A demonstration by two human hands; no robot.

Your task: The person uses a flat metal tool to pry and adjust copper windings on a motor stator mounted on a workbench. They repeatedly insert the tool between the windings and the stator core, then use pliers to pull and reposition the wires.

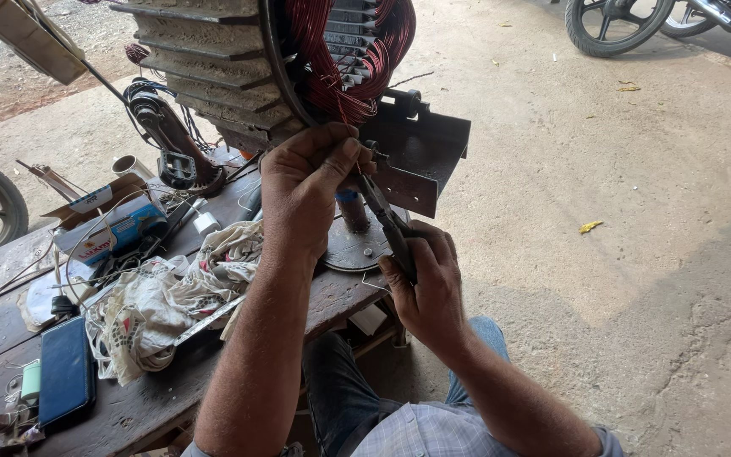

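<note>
Motor stator (pixel 239 59) with red copper windings (pixel 349 59) sits on a stand at the workbench's (pixel 137 406) far right corner. Left hand (pixel 306 190) pinches winding leads at the lower edge of the coil, fingers closed on the wire. Right hand (pixel 425 283) grips pliers (pixel 382 216), nose up at the same leads. Coils look fully laid in the slots; lead ends loose, no lacing or sleeving visible there, so terminating looks unfinished. Rag (pixel 171 296), dark phone (pixel 65 372) and small box (pixel 107 228) lie toward the bench's left side
</note>
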